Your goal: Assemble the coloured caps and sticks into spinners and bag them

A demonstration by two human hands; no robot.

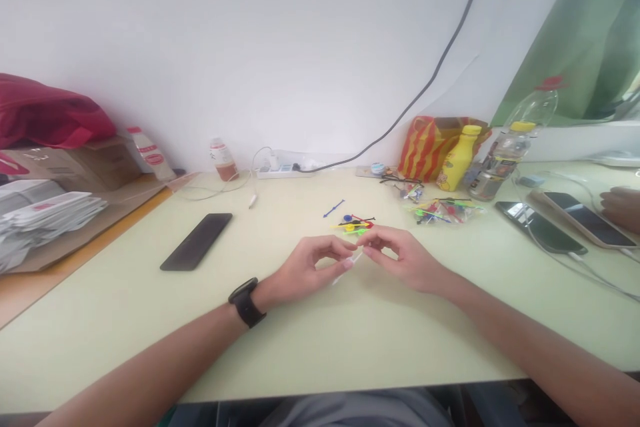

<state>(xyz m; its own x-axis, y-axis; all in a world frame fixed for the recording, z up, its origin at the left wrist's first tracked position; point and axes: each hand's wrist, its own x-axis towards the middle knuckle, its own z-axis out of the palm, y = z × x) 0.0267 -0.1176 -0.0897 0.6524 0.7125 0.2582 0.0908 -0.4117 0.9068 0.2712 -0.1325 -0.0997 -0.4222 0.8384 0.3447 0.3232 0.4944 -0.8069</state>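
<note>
My left hand (320,261), with a black watch (247,302) on its wrist, pinches a thin white plastic stick (345,271) between thumb and fingers. From the right, my right hand (400,255) meets it, thumb and forefinger closed at the stick's upper end. Whether a second small part sits between the fingertips is too small to tell. Just beyond my hands lies a loose pile of small coloured plastic pieces (352,225), in yellow, red, blue, green and black. A single blue plastic stick (333,208) lies apart, behind and left of the pile.
Clear bags of coloured pieces (445,211) lie right of the pile, before a yellow bottle (459,159) and clear bottles (500,163). A black phone (197,242) rests at left; phones (590,219) with cables lie at right, near another person's hand (621,208). A power strip (283,171) stands by the wall.
</note>
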